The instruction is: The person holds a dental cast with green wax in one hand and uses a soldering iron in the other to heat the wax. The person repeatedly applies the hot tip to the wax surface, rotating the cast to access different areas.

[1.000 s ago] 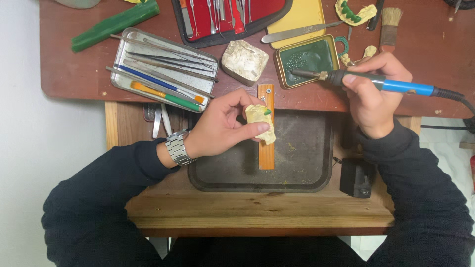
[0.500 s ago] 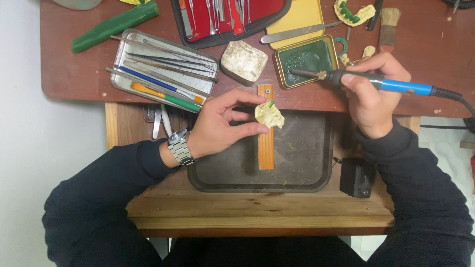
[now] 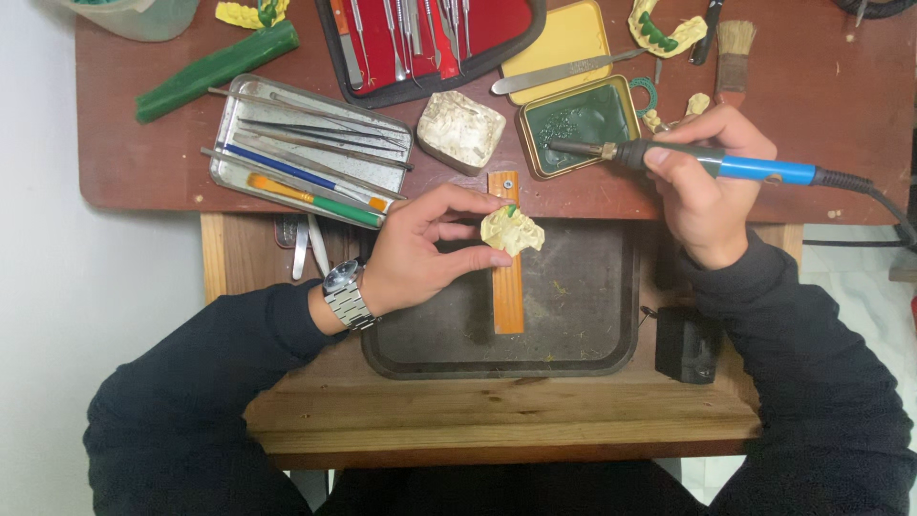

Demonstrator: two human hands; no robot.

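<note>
Nearest to us lies the dark tray (image 3: 583, 325) set into the wooden bench, with an orange strip (image 3: 507, 287) running near to far across its middle. Over the far end of that strip our left hand (image 3: 420, 253) is closed in a pinch on a small pale plaster cast (image 3: 511, 230), thumb below and fingers above, a speck of green showing at its far edge. Our right hand (image 3: 712, 182) sits farther off and to the right, wrapped in a pen grip around a blue-handled electric wax tool (image 3: 697, 161). The tool's long axis runs left to right, its metal tip pointing left and resting over the small tin of green wax (image 3: 579, 121) on the red-brown tabletop. So the cast lies to the left of and nearer than that tip, well apart from it, with the tin's near rim between them; the left hand already has it. Left of the tin sit a pale stone block (image 3: 460, 129) and a metal tray of instruments (image 3: 310, 153).
</note>
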